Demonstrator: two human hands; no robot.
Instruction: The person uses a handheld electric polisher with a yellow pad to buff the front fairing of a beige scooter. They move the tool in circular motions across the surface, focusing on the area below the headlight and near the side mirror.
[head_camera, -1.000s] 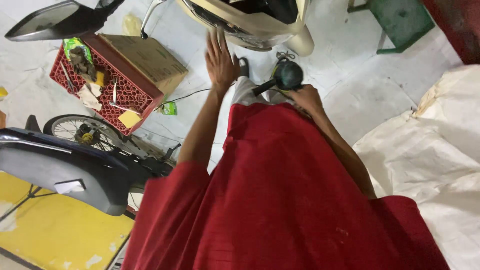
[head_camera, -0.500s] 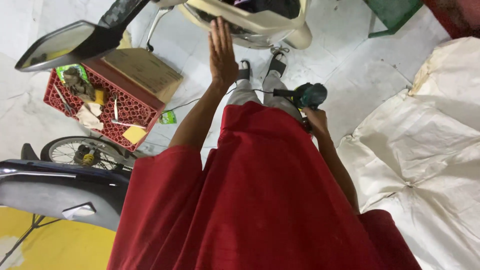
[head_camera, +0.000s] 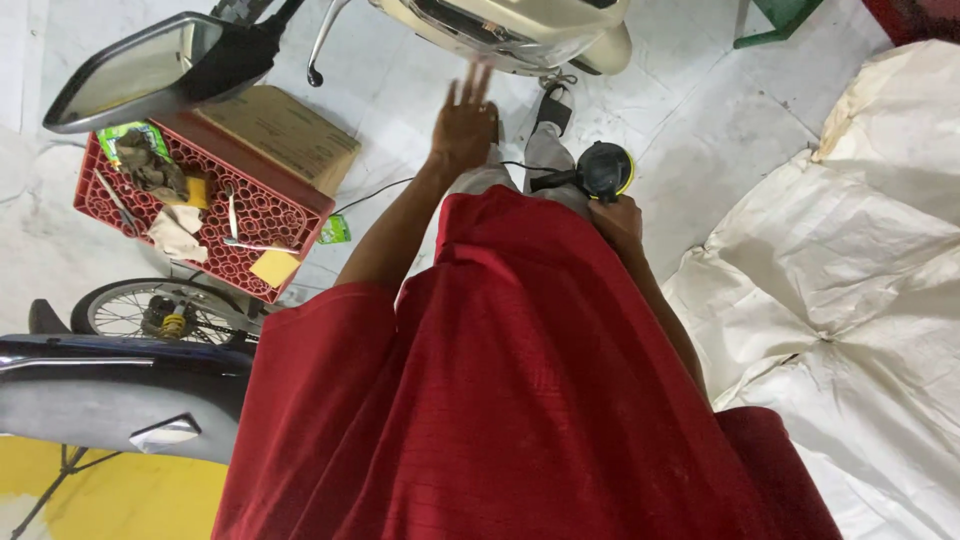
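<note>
Beside the cream scooter body (head_camera: 520, 30), the left hand (head_camera: 462, 125) has lowered slightly, open and empty; the right hand (head_camera: 618, 215) still grips a black round-headed power polisher (head_camera: 603, 172).

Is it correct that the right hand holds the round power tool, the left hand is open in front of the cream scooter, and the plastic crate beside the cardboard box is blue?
Not quite. The head view shows the plastic crate is red, not blue. The rest holds: the right hand grips the round power tool, the left hand is open with fingers spread before the cream scooter, and the crate sits beside the cardboard box.
</note>
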